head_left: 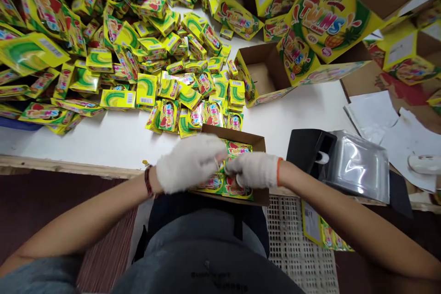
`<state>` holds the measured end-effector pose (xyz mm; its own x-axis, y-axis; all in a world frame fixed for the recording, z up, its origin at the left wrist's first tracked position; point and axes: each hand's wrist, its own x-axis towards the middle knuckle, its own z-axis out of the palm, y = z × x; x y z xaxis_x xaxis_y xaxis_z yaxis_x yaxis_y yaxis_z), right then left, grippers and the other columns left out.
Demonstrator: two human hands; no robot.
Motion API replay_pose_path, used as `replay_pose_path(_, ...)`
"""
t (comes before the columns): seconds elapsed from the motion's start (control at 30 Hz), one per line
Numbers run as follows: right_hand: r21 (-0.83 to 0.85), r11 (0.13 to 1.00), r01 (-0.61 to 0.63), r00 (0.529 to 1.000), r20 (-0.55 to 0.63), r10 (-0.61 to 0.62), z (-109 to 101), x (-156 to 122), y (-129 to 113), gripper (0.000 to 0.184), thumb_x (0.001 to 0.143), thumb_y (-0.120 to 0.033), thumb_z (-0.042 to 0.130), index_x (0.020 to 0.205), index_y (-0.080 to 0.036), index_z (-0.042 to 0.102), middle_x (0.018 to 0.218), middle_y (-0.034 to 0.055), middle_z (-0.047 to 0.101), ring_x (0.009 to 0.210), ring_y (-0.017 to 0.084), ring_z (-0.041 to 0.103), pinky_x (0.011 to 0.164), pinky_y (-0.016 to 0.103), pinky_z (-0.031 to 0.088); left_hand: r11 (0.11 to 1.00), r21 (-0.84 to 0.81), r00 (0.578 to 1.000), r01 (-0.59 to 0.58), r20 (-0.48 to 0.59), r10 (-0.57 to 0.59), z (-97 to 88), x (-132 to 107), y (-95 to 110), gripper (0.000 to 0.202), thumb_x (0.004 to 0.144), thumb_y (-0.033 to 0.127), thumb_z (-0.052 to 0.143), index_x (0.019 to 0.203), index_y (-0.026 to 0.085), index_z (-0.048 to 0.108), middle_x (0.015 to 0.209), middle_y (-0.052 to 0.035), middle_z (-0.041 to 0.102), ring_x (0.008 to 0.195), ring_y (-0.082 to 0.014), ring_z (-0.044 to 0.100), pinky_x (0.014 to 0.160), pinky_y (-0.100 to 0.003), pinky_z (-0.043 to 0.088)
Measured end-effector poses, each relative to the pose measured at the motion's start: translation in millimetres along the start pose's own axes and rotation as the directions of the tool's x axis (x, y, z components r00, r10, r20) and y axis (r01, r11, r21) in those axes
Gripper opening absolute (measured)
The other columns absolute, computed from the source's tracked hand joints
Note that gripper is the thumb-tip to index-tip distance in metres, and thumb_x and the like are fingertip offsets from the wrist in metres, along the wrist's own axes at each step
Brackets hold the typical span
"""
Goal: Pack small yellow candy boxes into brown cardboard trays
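Far to the left of the left hand (189, 161) and beyond it, a deep heap of small yellow-green packets (138, 55) covers the white table (113, 140), its nearest packets lying just beyond the fingers. The left hand, in a white glove, curls over the near carton (257, 143), fingers pressed together on the packets inside (237, 148); whether it pinches one cannot be told. Touching it from the right, the gloved right hand (255, 170) rests bent on the same packets, its grip equally hidden. Beyond the right hand lies an empty open carton (263, 73); just to its right sits a black tape dispenser (310, 147) with a clear plastic cover (358, 165), then loose white papers (372, 115)
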<state>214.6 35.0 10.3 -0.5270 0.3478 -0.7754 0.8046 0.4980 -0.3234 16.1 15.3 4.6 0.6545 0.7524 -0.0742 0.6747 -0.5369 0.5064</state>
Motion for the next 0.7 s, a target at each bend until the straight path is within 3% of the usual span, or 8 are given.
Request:
replay_pose_path(0.07, 0.112, 0.991, -0.078, 0.956, -0.273, 0.107, -25, 3, 18, 0.018, 0.092, -0.023, 0.054, 0.095, -0.021, 0.072, 0.090, 0.0050, 0.073, 0.084, 0.020, 0.067, 0.071, 0.029, 0.048, 0.962, 0.057, 0.960, 0.267, -0.102, -0.261, -13.8, 28, -21, 0.034, 0.101, 0.029, 0.039, 0.090, 0.017, 0.069, 0.088, -0.0084, 0.070, 0.085, -0.0221, 0.067, 0.076, -0.034, 0.049)
replay_pose_path(0.17, 0.228, 0.922, -0.314, 0.707, -0.592, 0.387, -58, 27, 45, 0.022, 0.095, -0.025, 0.049, 0.106, -0.017, 0.065, 0.102, 0.0117, 0.073, 0.095, 0.025, 0.067, 0.079, 0.033, 0.050, 0.853, 0.133, 0.863, 0.505, -0.070, -0.500, -19.6, 74, -41, 0.046, 0.099, 0.051, 0.041, 0.098, 0.015, 0.069, 0.093, -0.0152, 0.072, 0.093, -0.0310, 0.070, 0.078, -0.040, 0.051)
replay_pose_path(0.23, 0.313, 0.862, -0.398, 0.580, -0.643, 0.501, -73, 52, 59, 0.032, 0.093, -0.036, 0.055, 0.118, -0.015, 0.059, 0.114, 0.0175, 0.071, 0.104, 0.032, 0.068, 0.085, 0.039, 0.052, 0.826, 0.169, 0.841, 0.538, -0.051, -0.538, -14.9, 99, -42, 0.055, 0.090, 0.061, 0.054, 0.113, 0.012, 0.066, 0.102, -0.0189, 0.072, 0.100, -0.0352, 0.070, 0.081, -0.042, 0.052)
replay_pose_path(0.3, 0.379, 0.832, -0.405, 0.538, -0.637, 0.552, -82, 77, 68, 0.051, 0.088, -0.047, 0.063, 0.126, -0.014, 0.052, 0.124, 0.0216, 0.068, 0.111, 0.036, 0.067, 0.090, 0.045, 0.053, 0.822, 0.200, 0.843, 0.533, -0.044, -0.536, -8.0, 115, -38, 0.060, 0.083, 0.055, 0.065, 0.124, 0.011, 0.060, 0.107, -0.0194, 0.072, 0.104, -0.0355, 0.070, 0.085, -0.041, 0.053)
replay_pose_path(0.43, 0.456, 0.830, -0.321, 0.532, -0.638, 0.557, -85, 94, 80, 0.058, 0.081, -0.039, 0.069, 0.129, -0.015, 0.046, 0.126, 0.0221, 0.067, 0.111, 0.038, 0.067, 0.095, 0.052, 0.054, 0.844, 0.232, 0.873, 0.484, -0.056, -0.485, -2.3, 124, -35, 0.057, 0.078, 0.036, 0.072, 0.127, 0.011, 0.056, 0.107, -0.0183, 0.071, 0.103, -0.0346, 0.069, 0.084, -0.041, 0.054)
replay_pose_path(0.53, 0.642, 0.762, -0.086, 0.558, -0.603, 0.571, -76, 71, 85, 0.066, 0.076, -0.033, 0.069, 0.134, -0.018, 0.040, 0.115, 0.0161, 0.070, 0.098, 0.033, 0.070, 0.089, 0.051, 0.058, 0.883, 0.175, 0.898, 0.435, -0.153, -0.412, -11.6, 112, -40, 0.052, 0.078, 0.033, 0.070, 0.123, 0.010, 0.057, 0.114, -0.0198, 0.066, 0.106, -0.0337, 0.066, 0.087, -0.041, 0.052)
replay_pose_path(0.63, 0.815, 0.467, 0.343, 0.705, -0.552, 0.446, -57, 29, 82, 0.081, 0.074, -0.035, 0.064, 0.145, -0.029, 0.025, 0.125, 0.0086, 0.067, 0.088, 0.024, 0.071, 0.084, 0.047, 0.061, 0.940, 0.104, 0.926, 0.325, -0.240, -0.293, -29.3, 87, -38, 0.049, 0.078, 0.029, 0.067, 0.123, 0.011, 0.058, 0.121, -0.0173, 0.060, 0.112, -0.0291, 0.060, 0.092, -0.038, 0.049)
replay_pose_path(0.7, 0.817, 0.279, 0.505, 0.755, -0.574, 0.317, -40, -1, 78, 0.081, 0.075, -0.037, 0.057, 0.148, -0.035, 0.021, 0.134, 0.0058, 0.062, 0.094, 0.023, 0.071, 0.086, 0.048, 0.061, 0.982, 0.084, 0.976, 0.169, -0.151, -0.155, -38.8, 65, -29, 0.046, 0.076, 0.025, 0.068, 0.121, 0.014, 0.059, 0.119, -0.0135, 0.061, 0.108, -0.0257, 0.059, 0.089, -0.035, 0.048)
